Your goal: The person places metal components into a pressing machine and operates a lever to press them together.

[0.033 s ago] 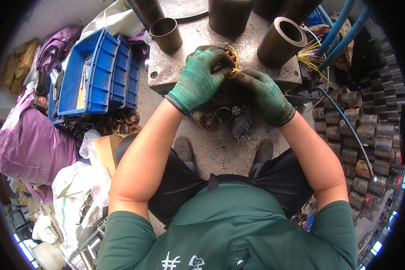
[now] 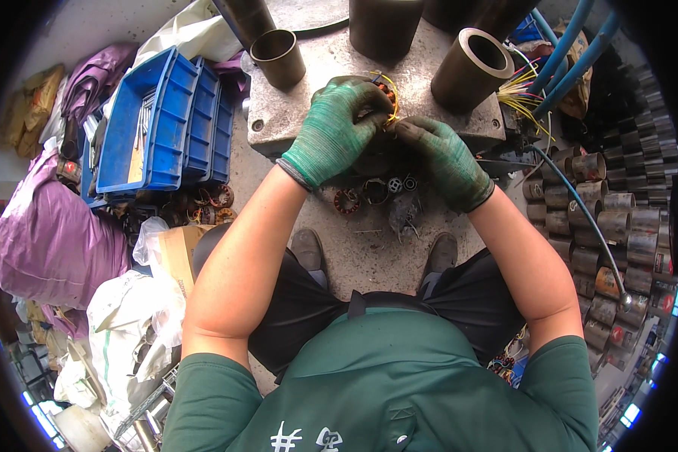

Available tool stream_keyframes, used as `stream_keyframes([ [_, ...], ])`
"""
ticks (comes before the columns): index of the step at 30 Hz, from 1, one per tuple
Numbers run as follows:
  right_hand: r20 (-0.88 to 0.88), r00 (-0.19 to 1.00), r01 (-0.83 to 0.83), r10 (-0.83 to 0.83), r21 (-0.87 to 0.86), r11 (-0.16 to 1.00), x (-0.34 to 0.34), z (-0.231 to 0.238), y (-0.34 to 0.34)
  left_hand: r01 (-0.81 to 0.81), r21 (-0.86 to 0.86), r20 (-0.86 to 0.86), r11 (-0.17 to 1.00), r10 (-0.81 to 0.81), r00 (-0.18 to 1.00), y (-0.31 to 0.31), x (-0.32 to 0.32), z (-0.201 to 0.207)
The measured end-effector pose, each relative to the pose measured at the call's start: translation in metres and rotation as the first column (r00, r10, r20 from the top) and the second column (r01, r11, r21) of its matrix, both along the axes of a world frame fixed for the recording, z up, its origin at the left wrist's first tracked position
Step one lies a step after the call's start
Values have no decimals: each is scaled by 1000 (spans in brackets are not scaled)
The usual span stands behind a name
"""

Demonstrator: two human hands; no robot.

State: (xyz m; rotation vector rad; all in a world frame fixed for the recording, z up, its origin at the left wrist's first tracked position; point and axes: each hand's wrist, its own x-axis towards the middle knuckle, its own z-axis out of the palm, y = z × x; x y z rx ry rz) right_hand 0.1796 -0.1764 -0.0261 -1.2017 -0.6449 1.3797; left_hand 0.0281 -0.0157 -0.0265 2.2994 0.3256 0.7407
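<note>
Pinching a small copper-wound motor stator (image 2: 386,102) with yellow leads between both hands, I see it at the far centre, over a grey metal block (image 2: 331,64). My left hand (image 2: 333,134) wraps it closest; my right hand (image 2: 443,160) grips from the right. Rusty steel sleeves (image 2: 471,69) stand beyond; blue plastic crates (image 2: 166,124) sit left.

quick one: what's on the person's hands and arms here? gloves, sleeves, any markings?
Both the left hand and the right hand wear green knit gloves, mottled and darkened with grime, each ending in a dark ribbed cuff at the wrist. The forearms are bare. Short sleeves of a dark green shirt cover the upper arms; white printed characters show on its chest.
</note>
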Motion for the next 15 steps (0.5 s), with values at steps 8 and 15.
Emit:
stream_keyframes([
  [8, -53, 999, 9, -9, 9, 1000, 0, 0, 1, 4, 49, 11, 999, -4, 1000, 1, 0, -3],
  [15, -67, 998, 4, -5, -11, 1000, 1, -1, 1, 19, 80, 24, 997, -21, 999, 1, 2, -2],
])
